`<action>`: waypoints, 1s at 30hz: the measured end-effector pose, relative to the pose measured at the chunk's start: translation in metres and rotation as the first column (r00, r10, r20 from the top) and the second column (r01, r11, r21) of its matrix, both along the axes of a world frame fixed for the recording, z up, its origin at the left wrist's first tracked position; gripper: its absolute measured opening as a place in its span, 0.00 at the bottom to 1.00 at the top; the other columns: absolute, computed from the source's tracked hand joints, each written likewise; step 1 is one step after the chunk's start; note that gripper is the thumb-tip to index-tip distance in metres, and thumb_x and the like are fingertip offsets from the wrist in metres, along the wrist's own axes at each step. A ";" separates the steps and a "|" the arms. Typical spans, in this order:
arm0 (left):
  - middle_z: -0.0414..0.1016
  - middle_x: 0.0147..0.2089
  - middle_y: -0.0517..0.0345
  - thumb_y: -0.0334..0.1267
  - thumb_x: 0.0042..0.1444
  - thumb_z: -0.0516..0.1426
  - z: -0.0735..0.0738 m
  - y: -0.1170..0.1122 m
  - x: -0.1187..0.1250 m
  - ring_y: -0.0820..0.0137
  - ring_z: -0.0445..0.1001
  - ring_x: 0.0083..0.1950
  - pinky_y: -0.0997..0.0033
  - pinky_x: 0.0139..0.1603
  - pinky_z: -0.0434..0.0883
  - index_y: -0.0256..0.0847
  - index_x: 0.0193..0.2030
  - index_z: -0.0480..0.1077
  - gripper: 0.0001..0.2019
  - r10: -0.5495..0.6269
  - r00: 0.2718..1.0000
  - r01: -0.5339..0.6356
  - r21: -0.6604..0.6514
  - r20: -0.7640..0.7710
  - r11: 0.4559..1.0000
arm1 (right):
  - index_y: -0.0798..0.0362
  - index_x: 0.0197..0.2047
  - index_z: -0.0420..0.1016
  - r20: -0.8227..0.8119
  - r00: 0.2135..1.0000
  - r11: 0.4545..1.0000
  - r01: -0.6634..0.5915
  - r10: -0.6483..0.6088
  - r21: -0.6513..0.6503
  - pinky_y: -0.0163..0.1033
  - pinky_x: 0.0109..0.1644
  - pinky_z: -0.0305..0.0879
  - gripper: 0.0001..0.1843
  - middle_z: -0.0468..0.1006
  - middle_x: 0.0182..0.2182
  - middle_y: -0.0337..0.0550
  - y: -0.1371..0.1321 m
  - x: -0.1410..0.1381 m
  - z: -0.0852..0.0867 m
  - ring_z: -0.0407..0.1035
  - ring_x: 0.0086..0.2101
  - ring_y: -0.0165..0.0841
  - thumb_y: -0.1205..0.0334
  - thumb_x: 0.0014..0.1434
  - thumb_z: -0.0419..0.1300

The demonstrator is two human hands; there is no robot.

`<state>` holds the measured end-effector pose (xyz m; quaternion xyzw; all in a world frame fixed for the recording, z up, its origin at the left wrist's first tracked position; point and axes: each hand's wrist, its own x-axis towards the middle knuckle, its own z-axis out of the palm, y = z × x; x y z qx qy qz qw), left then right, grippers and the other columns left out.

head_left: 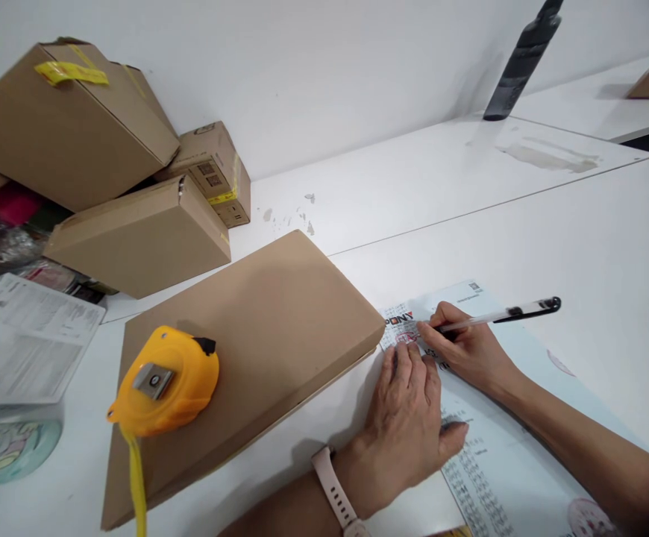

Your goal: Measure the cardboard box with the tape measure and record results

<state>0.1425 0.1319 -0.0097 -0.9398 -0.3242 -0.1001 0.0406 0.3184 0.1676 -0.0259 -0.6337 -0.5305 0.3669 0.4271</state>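
My right hand is closed around a pen with a clear barrel and black cap end, its tip hidden behind my fingers. Beneath it lies a light blue printed sheet with dark text and red round stamps. My left hand rests flat on the sheet's left edge, fingers stretched out and thumb apart. Just left of my hands, a flat cardboard box lies on the table. On top of that box sits a yellow tape measure with a metal belt clip and a yellow strap.
Several cardboard boxes are stacked at the back left against the wall. Printed papers and a patterned light-green container are at the left edge. A dark bottle stands on the white table at the back right.
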 end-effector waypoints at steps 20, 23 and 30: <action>0.69 0.67 0.30 0.59 0.67 0.48 0.000 0.000 0.000 0.48 0.64 0.70 0.53 0.70 0.59 0.22 0.65 0.64 0.37 0.006 1.000 -0.006 0.027 0.012 1.000 | 0.47 0.27 0.61 0.078 0.996 0.998 0.035 -0.039 0.048 0.37 0.25 0.53 0.18 0.62 0.19 0.32 0.000 -0.002 0.006 0.56 0.21 0.29 0.51 0.62 0.62; 0.69 0.67 0.31 0.59 0.68 0.48 0.001 0.000 0.000 0.49 0.64 0.70 0.54 0.70 0.59 0.23 0.65 0.65 0.37 0.003 1.000 -0.004 0.019 0.006 1.000 | 0.47 0.27 0.60 0.075 0.997 0.999 0.031 -0.034 0.043 0.37 0.24 0.53 0.17 0.62 0.18 0.31 0.000 -0.002 0.007 0.56 0.21 0.29 0.51 0.62 0.62; 0.69 0.67 0.31 0.60 0.67 0.48 0.001 -0.001 0.000 0.49 0.65 0.70 0.54 0.70 0.60 0.23 0.65 0.65 0.37 0.010 1.000 -0.011 0.030 0.010 1.000 | 0.47 0.27 0.61 0.056 0.998 0.999 0.024 -0.027 0.041 0.37 0.24 0.51 0.17 0.62 0.18 0.31 0.002 -0.002 0.009 0.55 0.21 0.29 0.51 0.61 0.62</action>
